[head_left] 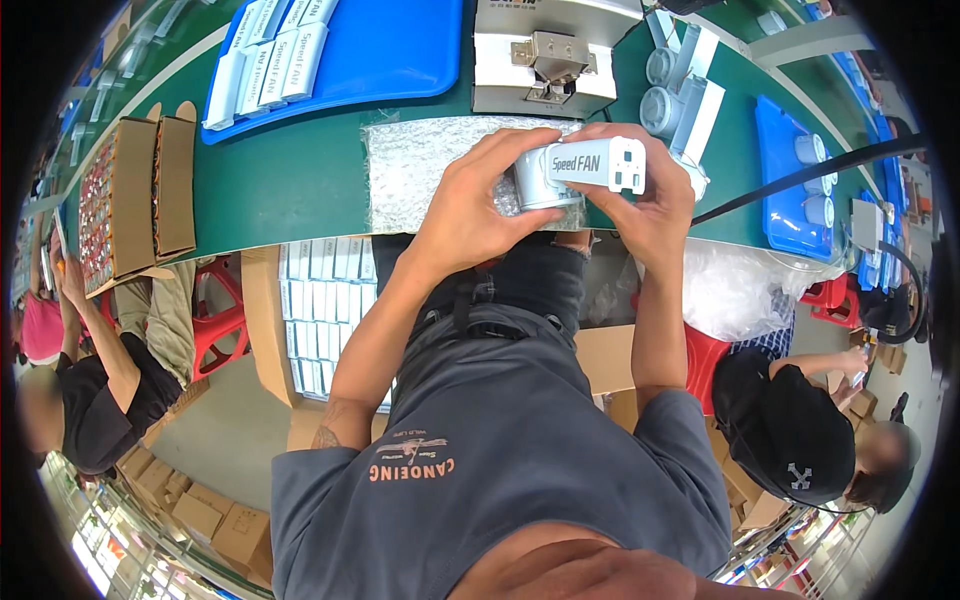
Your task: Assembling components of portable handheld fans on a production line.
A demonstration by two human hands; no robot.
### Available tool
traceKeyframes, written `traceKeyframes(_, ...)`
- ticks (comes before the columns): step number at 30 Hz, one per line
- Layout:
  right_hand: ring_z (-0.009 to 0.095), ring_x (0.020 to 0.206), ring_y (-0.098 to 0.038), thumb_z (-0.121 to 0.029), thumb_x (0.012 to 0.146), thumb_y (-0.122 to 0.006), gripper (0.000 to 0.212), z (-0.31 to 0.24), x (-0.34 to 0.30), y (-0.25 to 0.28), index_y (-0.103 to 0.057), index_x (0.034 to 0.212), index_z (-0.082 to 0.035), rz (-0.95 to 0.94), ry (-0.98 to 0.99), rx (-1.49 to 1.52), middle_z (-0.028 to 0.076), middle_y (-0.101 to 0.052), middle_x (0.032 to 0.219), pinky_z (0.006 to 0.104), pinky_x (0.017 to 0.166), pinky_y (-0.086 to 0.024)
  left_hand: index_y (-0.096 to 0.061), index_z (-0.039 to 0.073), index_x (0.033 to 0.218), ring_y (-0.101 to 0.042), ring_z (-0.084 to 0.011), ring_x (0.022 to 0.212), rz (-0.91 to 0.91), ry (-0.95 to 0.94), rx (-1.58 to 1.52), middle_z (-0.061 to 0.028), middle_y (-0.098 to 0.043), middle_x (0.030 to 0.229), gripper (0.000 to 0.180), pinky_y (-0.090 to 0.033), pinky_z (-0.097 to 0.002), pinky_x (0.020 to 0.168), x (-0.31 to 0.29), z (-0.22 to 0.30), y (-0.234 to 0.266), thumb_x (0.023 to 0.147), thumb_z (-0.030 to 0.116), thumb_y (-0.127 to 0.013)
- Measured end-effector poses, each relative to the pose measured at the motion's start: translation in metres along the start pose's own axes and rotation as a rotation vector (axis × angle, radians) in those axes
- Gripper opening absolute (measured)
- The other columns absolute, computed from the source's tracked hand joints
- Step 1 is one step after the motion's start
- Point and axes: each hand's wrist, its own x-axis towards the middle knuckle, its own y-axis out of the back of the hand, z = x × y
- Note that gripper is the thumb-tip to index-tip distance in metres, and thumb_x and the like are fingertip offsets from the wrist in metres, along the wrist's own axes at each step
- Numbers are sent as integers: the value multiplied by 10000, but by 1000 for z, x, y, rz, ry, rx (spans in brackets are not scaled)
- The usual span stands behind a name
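Both my hands hold one pale blue handheld fan [538,180] above the near edge of the table. My left hand [478,200] wraps its thumb and fingers round the fan's round head. My right hand [655,195] grips the boxy handle, whose end has small square openings and points to the right. Printing runs along the handle's upper face. Under the fan lies a sheet of bubble wrap [410,165]. Just right of my right hand, several similar pale blue fans [690,110] rest on the green table.
A metal-fronted machine [545,65] stands behind the bubble wrap. To its left, a blue tray [405,60] bears several pale blue cases [280,65]. Another blue tray [785,190] is at right, near a black cable [800,180]. Cardboard boxes [135,195] stand left; co-workers sit at both sides.
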Motion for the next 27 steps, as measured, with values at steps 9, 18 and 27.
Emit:
traceKeyframes(9, 264, 1063, -703, 62, 671, -733, 484, 18, 4, 5, -682, 1150, 12, -44, 192, 103, 152, -726, 1114, 364, 948, -554, -623, 64, 1328, -644, -345, 1161, 1, -9, -58, -148, -672, 1260, 691, -501, -403, 1009, -1, -4, 1, 679, 70, -860)
traceKeyframes(18, 347, 1057, -709, -4, 758, -834, 424, 16, 5, 9, -647, 1139, 5, -100, 295, 75, 226, -720, 1098, 432, 928, -568, -627, 64, 1315, -649, -340, 1152, -2, -15, -76, -141, -676, 1245, 681, -500, -398, 1005, 0, -3, 1, 673, 51, -856)
traceKeyframes(27, 335, 1046, -713, 32, 725, -850, 432, 14, 2, 6, -659, 1112, 6, -42, 262, 87, 212, -725, 1083, 433, 915, -574, -628, 51, 1317, -642, -307, 1178, -22, -15, -88, -137, -674, 1258, 670, -478, -385, 1033, 0, -3, 2, 684, 54, -849)
